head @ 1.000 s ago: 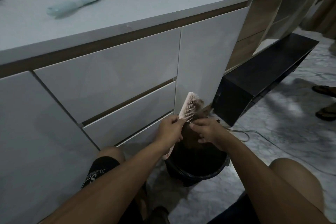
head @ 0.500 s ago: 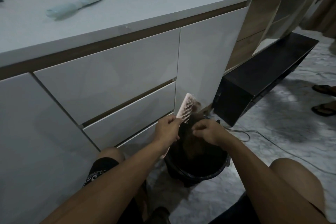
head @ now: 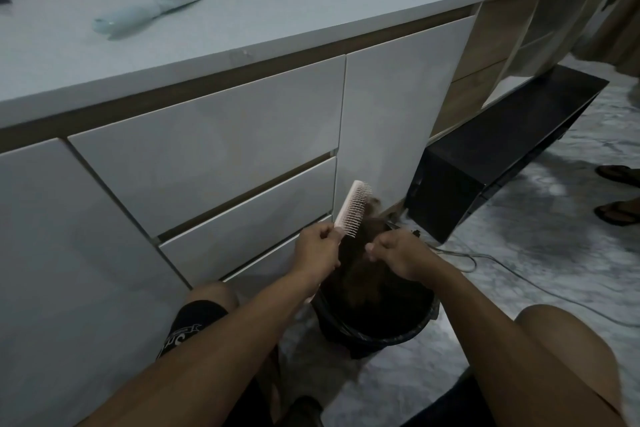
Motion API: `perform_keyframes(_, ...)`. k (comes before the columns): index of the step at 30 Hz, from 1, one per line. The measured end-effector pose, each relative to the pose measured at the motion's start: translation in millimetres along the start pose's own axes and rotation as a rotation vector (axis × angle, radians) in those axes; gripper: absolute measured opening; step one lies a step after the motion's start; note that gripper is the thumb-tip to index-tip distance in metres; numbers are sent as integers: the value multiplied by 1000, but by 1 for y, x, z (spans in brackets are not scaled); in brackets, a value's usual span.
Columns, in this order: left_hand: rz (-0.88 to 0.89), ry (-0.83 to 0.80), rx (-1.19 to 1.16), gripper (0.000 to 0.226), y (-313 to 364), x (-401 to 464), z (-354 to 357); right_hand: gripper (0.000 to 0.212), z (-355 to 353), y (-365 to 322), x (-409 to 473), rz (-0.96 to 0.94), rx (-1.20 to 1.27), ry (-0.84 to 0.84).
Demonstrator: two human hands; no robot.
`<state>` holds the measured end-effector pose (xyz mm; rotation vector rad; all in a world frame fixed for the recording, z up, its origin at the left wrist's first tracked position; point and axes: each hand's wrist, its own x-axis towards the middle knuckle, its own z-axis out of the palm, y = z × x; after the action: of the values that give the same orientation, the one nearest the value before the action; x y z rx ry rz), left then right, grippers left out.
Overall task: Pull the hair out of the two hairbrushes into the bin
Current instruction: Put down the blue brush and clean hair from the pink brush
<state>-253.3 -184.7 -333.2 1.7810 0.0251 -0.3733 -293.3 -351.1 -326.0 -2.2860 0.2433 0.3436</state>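
While left hand [head: 317, 250] grips pink bristled hairbrush [head: 353, 209], right hand [head: 398, 253] pinches brown hair [head: 360, 274] above round black bin [head: 412, 334].

The pink hairbrush's [head: 351, 210] handle is hidden inside the left hand [head: 317, 253]. Both sandalled feet [head: 618, 192] are cut off by the right edge. The blue hairbrush [head: 145, 10] near the countertop's [head: 311, 10] back edge is blurred.
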Motion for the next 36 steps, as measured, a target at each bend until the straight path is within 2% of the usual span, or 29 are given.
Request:
perform_keyframes(4, -1, -4, 34, 22, -4, 2, -3, 31, -2, 11, 5, 53, -121, 13)
perform_keyframes(7, 0, -40, 23, 20, -4, 0, -1, 24, -2, 12, 6, 28, -56, 117)
perform_keyframes(9, 1, -64, 28, 19, -2, -2, 1, 9, -3, 10, 6, 13, 70, 193)
perform_keyframes(10, 0, -78, 33, 20, -2, -3, 2, 11, -3, 9, 6, 16, 153, 237)
perform_keyframes(13, -7, -121, 52, 21, -2, -4, 3, 53, -5, 4, 3, 36, 395, 391)
perform_keyframes(15, -13, -144, 66, 21, -2, -5, 4, 54, -6, -1, 1, -46, 390, 449)
perform_keyframes(17, -20, -154, 65, 19, -1, -6, 5, 37, -6, 0, 1, -70, 317, 481)
perform_keyframes(19, -31, -128, 48, 19, 0, -6, 6, 21, -7, 2, 1, -43, 291, 485)
perform_keyframes(22, -60, -73, 10, 20, 1, -3, 5, 13, -8, 5, 2, -44, 236, 402)
perform_keyframes(24, -65, -74, 11, 21, 1, -2, 4, 12, -7, 4, 2, -53, 245, 350)
perform_keyframes(27, -49, -100, 18, 23, 0, -3, 4, 12, -7, 2, 3, -34, 303, 374)
perform_keyframes(31, -30, -147, 38, 22, -2, -4, 5, 31, -6, -2, 0, -30, 569, 351)
perform_keyframes(33, -21, -165, 43, 23, -3, -6, 7, 33, -5, -1, 0, -76, 545, 374)
perform_keyframes(36, -42, -114, 11, 22, -2, -5, 8, 19, -5, 0, -1, -80, 458, 411)
